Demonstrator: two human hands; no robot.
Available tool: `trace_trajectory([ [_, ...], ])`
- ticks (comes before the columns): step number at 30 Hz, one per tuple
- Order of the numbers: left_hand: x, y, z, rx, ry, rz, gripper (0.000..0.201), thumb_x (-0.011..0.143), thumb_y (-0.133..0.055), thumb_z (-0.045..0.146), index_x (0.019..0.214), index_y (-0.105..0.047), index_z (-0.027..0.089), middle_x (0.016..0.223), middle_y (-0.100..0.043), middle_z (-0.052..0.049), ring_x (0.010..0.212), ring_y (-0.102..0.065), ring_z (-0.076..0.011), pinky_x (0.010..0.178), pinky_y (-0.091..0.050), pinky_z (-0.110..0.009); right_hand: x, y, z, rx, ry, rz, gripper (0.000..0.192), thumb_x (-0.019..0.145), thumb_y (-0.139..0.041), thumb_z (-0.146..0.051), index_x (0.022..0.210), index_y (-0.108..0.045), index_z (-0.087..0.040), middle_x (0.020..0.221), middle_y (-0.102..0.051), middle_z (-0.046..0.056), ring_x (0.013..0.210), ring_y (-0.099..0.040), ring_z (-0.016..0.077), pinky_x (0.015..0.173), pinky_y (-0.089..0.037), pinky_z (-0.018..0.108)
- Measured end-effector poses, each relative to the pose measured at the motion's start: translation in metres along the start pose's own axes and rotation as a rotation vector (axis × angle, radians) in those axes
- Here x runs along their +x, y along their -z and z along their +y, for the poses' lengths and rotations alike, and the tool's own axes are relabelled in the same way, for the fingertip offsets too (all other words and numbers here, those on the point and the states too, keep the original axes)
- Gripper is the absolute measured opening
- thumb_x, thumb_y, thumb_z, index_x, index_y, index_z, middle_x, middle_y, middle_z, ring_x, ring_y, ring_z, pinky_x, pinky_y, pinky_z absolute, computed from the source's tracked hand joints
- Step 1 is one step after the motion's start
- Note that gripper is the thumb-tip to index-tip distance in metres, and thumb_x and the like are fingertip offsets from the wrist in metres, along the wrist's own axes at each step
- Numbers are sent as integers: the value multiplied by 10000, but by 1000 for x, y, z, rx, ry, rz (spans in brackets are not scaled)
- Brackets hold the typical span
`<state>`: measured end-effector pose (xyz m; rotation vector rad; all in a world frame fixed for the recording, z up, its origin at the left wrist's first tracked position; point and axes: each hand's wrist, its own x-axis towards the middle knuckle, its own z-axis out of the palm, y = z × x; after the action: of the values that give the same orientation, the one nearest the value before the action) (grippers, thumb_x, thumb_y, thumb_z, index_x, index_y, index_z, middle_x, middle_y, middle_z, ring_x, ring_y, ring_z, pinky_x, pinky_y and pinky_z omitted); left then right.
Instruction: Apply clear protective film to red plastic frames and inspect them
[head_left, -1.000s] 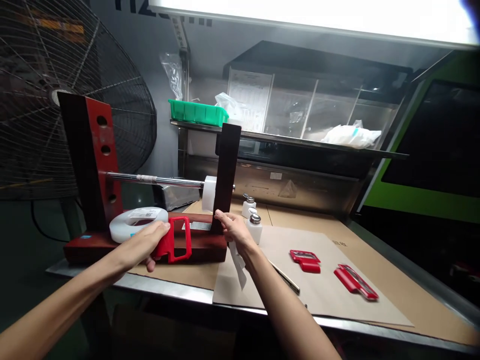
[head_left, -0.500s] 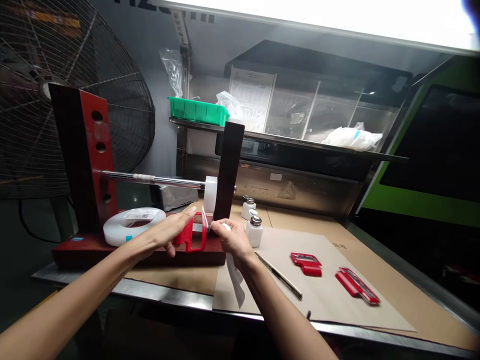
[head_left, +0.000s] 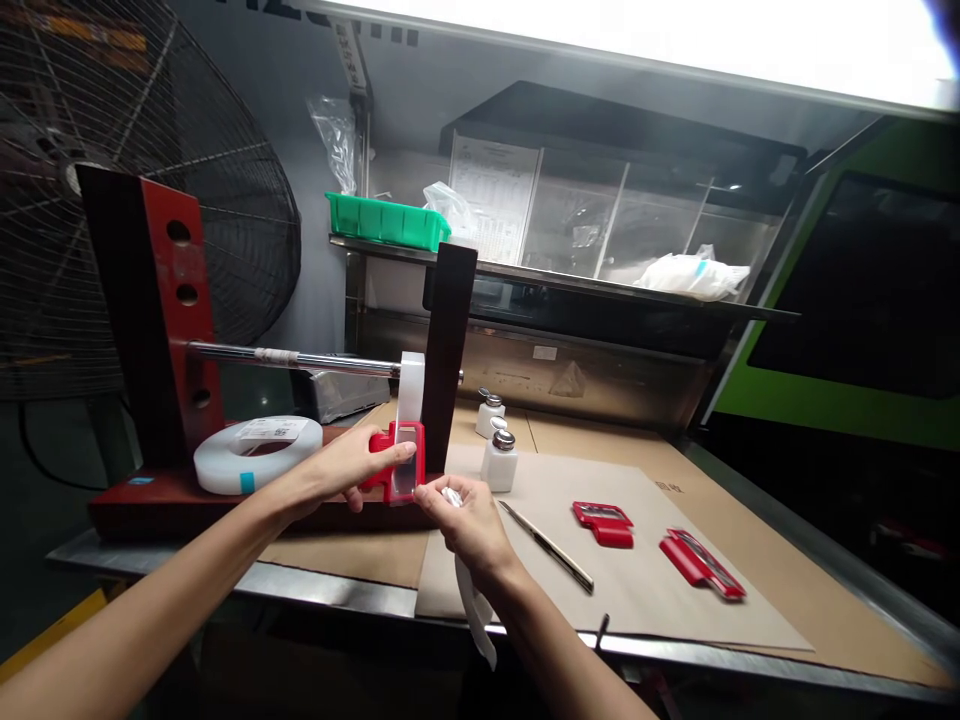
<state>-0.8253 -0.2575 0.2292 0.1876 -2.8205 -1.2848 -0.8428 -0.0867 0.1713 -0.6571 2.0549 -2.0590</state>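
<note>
My left hand point(head_left: 334, 470) grips a red plastic frame point(head_left: 420, 455), its thumb lying on the film over the frame's window. A clear film strip point(head_left: 409, 408) runs down to the frame from a narrow white roll point(head_left: 412, 372) on a metal rod point(head_left: 330, 362). At the frame's lower right corner, my right hand point(head_left: 472, 520) pinches the film's end between thumb and fingers. Crumpled white strip is also bunched in that hand, and a long white tail point(head_left: 471, 610) hangs below it past the table edge.
A large film roll point(head_left: 214, 468) lies on the red stand's base point(head_left: 135, 515). To the right are white pump bottles point(head_left: 499, 468), a pen-like tool point(head_left: 551, 548) and two red frames point(head_left: 611, 533) on brown board point(head_left: 525, 600). A fan point(head_left: 247, 220) stands at left.
The film was a narrow twisted band beside the open window; now it lies flat across the window. My left thumb has come down onto it, and my right hand has moved slightly lower.
</note>
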Motion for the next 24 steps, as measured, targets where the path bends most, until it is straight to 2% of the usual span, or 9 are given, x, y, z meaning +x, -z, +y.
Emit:
trace_trajectory([
  [9, 0, 0, -1, -31, -78, -28, 641, 722, -551, 649, 1100, -487, 136, 833, -599, -77, 584, -568, -169, 396, -437, -234, 0, 1, 1, -46, -17, 6, 356, 700, -651, -459, 702, -561, -115, 515, -373, -50, 455, -261, 47, 434, -204, 204],
  [15, 0, 0, -3, -23, -91, -14, 624, 697, -588, 628, 1071, -486, 138, 764, -581, -54, 529, -539, -155, 360, -400, -222, 1, 0, 1, -135, 25, 19, 290, 740, -606, -405, 682, -576, -123, 534, -424, -32, 495, -339, 70, 489, -281, 211],
  [18, -2, 0, -1, -42, -96, -16, 587, 705, -589, 620, 1028, -490, 141, 679, -547, -14, 469, -488, -124, 356, -392, -216, 0, 0, -2, -333, 129, 64, 261, 765, -583, -371, 650, -569, -137, 584, -520, -4, 560, -441, 97, 550, -330, 221],
  [20, -3, 0, 1, -60, -84, -20, 566, 716, -582, 621, 999, -489, 140, 615, -513, 11, 437, -450, -104, 353, -375, -203, -2, 1, -3, -469, 237, 95, 229, 788, -575, -353, 698, -575, -142, 630, -564, 3, 590, -488, 109, 580, -350, 226],
  [22, -4, -1, 2, -76, -75, -25, 554, 722, -578, 624, 979, -486, 142, 583, -491, 24, 432, -428, -94, 353, -358, -190, -5, 3, -2, -614, 399, 99, 198, 828, -538, -323, 886, -614, -150, 724, -605, 17, 612, -515, 118, 589, -358, 231],
  [24, -5, -1, 3, -92, -80, -28, 552, 717, -583, 627, 970, -485, 147, 593, -490, 24, 458, -422, -94, 359, -352, -183, -8, 5, 3, -853, 595, 66, 317, 864, -462, -253, 1150, -583, -192, 801, -622, 32, 619, -531, 133, 551, -328, 242],
])
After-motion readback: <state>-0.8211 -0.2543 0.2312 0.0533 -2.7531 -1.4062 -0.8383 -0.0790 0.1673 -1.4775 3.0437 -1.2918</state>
